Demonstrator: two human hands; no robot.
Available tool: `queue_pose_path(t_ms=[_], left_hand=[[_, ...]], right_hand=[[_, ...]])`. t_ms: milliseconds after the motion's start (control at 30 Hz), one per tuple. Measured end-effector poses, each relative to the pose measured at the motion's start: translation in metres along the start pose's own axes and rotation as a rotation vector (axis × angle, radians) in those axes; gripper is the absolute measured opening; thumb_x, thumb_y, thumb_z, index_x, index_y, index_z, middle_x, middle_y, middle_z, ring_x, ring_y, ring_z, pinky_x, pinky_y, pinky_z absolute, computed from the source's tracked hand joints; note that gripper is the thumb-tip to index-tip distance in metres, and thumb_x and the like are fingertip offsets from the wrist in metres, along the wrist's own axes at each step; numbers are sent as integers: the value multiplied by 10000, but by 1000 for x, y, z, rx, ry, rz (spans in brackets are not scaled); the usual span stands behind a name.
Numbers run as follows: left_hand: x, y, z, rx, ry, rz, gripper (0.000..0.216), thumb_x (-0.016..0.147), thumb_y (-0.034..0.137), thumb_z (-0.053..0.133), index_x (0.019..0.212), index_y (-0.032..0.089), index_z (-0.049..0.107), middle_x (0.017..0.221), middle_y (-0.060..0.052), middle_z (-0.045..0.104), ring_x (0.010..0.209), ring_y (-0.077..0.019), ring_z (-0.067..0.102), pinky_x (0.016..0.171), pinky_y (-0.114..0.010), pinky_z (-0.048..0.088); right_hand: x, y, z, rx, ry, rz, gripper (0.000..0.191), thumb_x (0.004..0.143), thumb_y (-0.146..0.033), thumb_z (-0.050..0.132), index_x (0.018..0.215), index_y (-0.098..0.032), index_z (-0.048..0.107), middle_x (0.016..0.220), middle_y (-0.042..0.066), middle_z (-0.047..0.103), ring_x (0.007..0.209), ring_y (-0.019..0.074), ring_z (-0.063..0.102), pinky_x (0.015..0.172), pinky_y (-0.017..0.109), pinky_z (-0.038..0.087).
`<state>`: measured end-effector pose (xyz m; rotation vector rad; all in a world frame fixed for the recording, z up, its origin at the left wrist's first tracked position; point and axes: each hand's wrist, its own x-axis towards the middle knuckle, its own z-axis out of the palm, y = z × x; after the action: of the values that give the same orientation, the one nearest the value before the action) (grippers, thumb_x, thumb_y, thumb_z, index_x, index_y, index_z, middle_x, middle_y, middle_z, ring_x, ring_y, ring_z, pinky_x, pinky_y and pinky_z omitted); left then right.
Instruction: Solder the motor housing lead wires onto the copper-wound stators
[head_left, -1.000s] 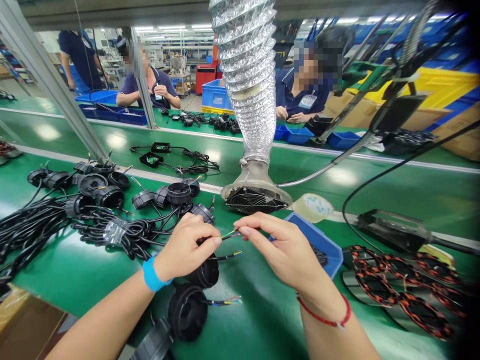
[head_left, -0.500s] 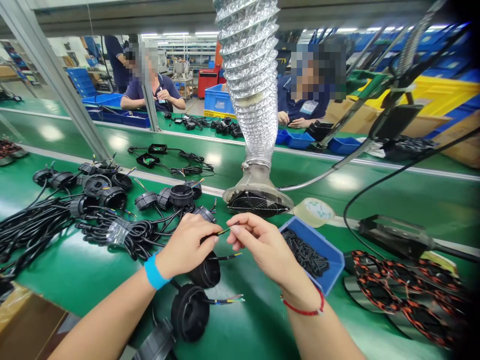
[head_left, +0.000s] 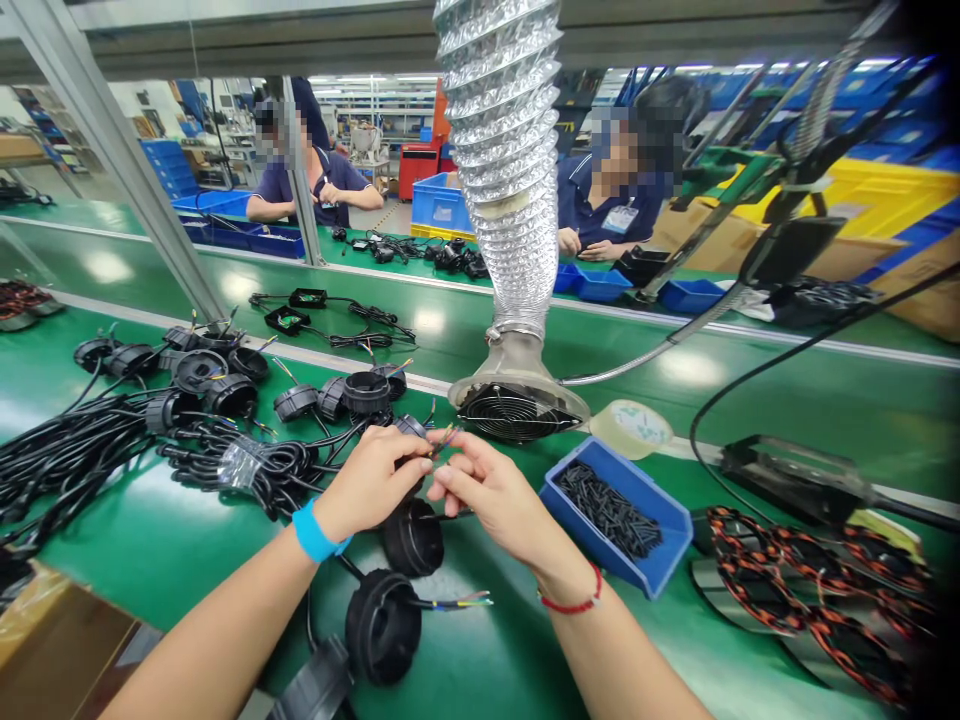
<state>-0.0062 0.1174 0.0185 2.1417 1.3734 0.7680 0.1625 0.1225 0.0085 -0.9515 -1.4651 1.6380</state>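
At left, a cable pile lies on the green surface. At centre we bring our left hand and right hand together, both pinched closed on the wires above a black housing. Further right we see a blue bin, then orange coils.
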Motion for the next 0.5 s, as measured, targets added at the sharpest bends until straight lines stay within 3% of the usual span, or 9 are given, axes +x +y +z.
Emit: queue_pose_path(t_ms=[100,200,300,400,500], left_hand=[[1,-1,-2,-27,22,-11,144,857,193,548,858,184,691,826,-26,686,800,-172,567,798,-322,402],[-2,1,-14,-68,-49,67,142,851,200,560,828,195,700,821,-22,700,810,-171,573,822,-323,401],[-12,8,-31,-201,-320,243,150,860,237,567,823,214,711,797,-25,716,779,-164,593,839,-313,416],[-20,15,-40,-322,-592,371,160,867,275,560,873,244,716,807,-39,727,763,-165,623,863,-305,438],[-20,13,-40,-492,-660,380,220,848,334,578,1012,231,682,1011,-82,701,934,-201,630,898,-313,456]], right_hand=[[-2,-7,-6,-64,62,-16,450,808,-370,603,1201,-181,489,672,-15,651,521,99,547,521,232,431],[-8,-20,-21,-204,109,-64,339,810,-396,593,1057,-164,582,705,24,675,573,122,581,561,260,470],[-21,-33,-53,-363,264,-135,313,809,-461,587,929,-175,624,737,52,686,610,142,602,588,277,493],[-38,-35,-95,-538,455,-107,355,773,-533,588,881,-198,629,722,52,684,566,147,587,552,281,489],[-55,-20,-130,-742,481,52,359,732,-542,562,829,-206,645,735,74,696,555,186,599,543,328,490]])
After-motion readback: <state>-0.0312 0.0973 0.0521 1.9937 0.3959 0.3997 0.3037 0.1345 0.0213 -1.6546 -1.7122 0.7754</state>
